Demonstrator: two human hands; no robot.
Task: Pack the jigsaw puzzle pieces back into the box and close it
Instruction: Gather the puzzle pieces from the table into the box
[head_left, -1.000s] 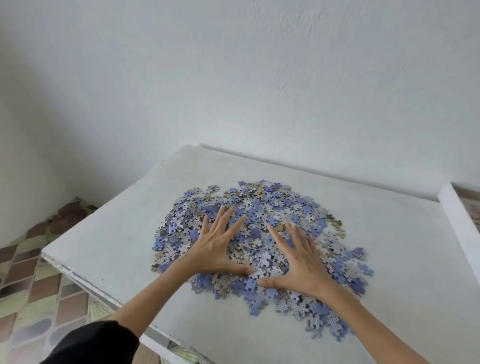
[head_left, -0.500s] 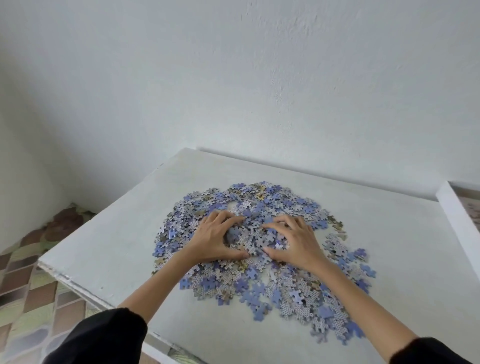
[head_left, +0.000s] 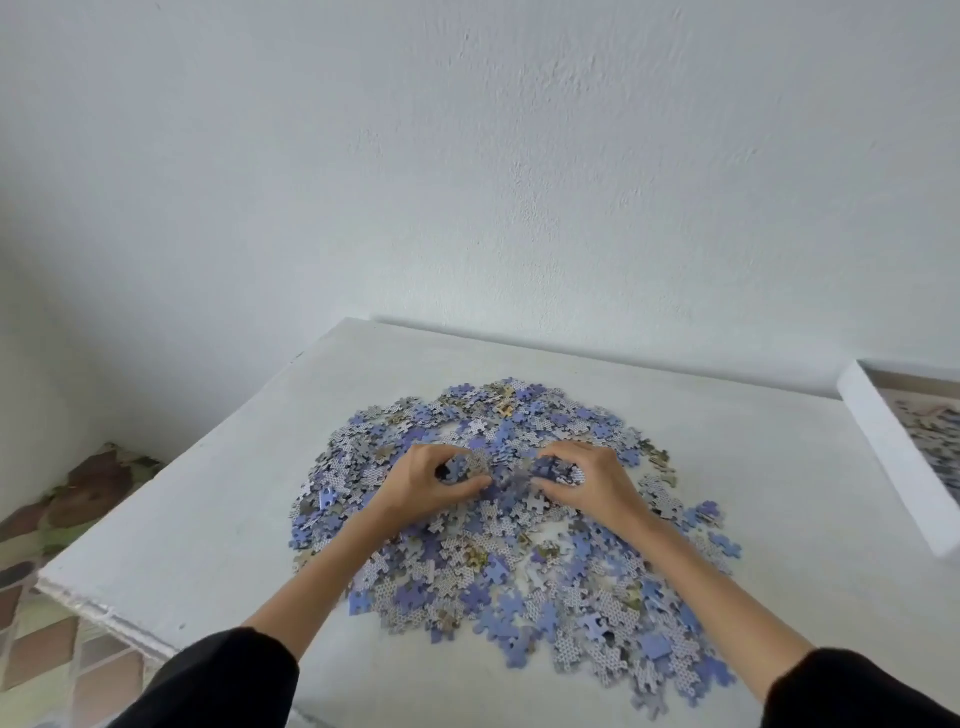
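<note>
Puzzle pieces (head_left: 493, 571): one loose heap, blue and patterned grey, at the middle of the table (head_left: 208, 519), spreading toward its near edge.

Left hand (head_left: 426, 483), right hand (head_left: 592, 483): both curled at the heap's centre, each clutching a handful of pieces, thumbs almost meeting.

Box (head_left: 893, 457): open, at the table's right edge, well apart from our hands. Its long white wall runs far to near, and some pieces show inside.

Our right hand lies nearer, so we judge the carry goes rightward.

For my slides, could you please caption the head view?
Left hand and right hand gather puzzle pieces on a white table; box at right.
</note>
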